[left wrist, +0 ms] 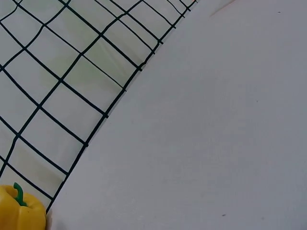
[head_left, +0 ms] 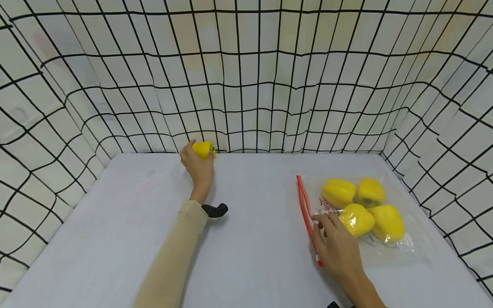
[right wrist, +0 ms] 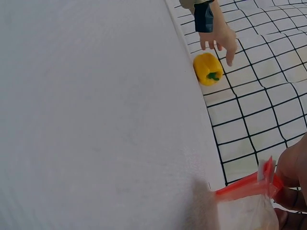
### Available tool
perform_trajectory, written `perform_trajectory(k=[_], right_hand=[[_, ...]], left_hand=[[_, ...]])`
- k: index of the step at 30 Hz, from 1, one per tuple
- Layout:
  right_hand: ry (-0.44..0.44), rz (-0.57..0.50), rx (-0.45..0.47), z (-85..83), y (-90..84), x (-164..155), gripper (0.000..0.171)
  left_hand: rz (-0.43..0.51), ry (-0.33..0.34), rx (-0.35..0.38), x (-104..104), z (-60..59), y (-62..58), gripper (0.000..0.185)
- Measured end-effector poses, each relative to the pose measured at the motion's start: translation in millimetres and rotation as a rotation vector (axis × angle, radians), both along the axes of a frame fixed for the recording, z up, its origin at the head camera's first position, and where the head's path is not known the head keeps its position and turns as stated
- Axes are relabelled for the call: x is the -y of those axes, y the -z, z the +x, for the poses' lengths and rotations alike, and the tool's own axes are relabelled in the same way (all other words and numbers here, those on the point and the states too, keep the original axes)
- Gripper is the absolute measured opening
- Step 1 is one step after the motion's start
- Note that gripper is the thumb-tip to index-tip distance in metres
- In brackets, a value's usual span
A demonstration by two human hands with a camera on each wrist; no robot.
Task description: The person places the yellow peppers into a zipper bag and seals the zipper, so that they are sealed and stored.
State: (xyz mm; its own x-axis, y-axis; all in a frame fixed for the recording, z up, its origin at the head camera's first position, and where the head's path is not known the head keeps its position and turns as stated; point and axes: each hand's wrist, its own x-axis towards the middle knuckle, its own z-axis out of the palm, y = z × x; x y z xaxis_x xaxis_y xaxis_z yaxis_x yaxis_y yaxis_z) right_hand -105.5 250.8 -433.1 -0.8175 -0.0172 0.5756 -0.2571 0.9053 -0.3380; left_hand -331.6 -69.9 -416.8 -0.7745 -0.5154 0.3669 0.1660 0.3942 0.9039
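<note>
At the back edge of the white table, a yellow bell pepper (head_left: 202,149) with a green stem has my left hand (head_left: 198,164) right at it. Thumb and fingers are spread on either side. From the right wrist view, the fingers of the left hand (right wrist: 218,37) reach toward the pepper (right wrist: 207,68). In the left wrist view the pepper (left wrist: 21,211) shows at the lower left corner. A clear zip bag (head_left: 385,252) with a red zipper (head_left: 304,205) lies at the right, several yellow bell peppers inside. My right hand (head_left: 339,248) pinches the bag by its zipper edge.
Black netting (head_left: 258,85) over white sheeting rises at the back and both sides of the table (head_left: 115,239). A black strap piece (head_left: 215,210) sticks out from my left wrist. My left forearm, in a beige sleeve (head_left: 173,256), stretches across the table.
</note>
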Motion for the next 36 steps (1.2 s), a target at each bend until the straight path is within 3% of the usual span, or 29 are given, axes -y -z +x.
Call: perform_trajectory(k=[6,11,22,30,36], right_hand=[[-0.003,0.008,0.002,-2.7,0.6,-2,0.022],[0.002,0.016,0.001,-4.7,-0.1,-4,0.023],[0.005,0.013,0.032,-4.7,0.4,-3,0.024],[-0.005,0.001,0.03,-2.4,3.6,-4,0.023],[-0.012,-0.011,0.022,-3.3,3.5,-5,0.024]], left_hand=[[0.0,0.013,0.024,3,-10.1,10.1,0.081],[0.021,0.024,0.044,3,-16.7,15.3,0.089],[0.053,0.035,0.128,2,-24.0,19.5,0.082],[0.009,0.0,0.189,-1,-28.7,29.2,0.076],[-0.033,-0.042,0.157,-4,-31.3,32.5,0.072]])
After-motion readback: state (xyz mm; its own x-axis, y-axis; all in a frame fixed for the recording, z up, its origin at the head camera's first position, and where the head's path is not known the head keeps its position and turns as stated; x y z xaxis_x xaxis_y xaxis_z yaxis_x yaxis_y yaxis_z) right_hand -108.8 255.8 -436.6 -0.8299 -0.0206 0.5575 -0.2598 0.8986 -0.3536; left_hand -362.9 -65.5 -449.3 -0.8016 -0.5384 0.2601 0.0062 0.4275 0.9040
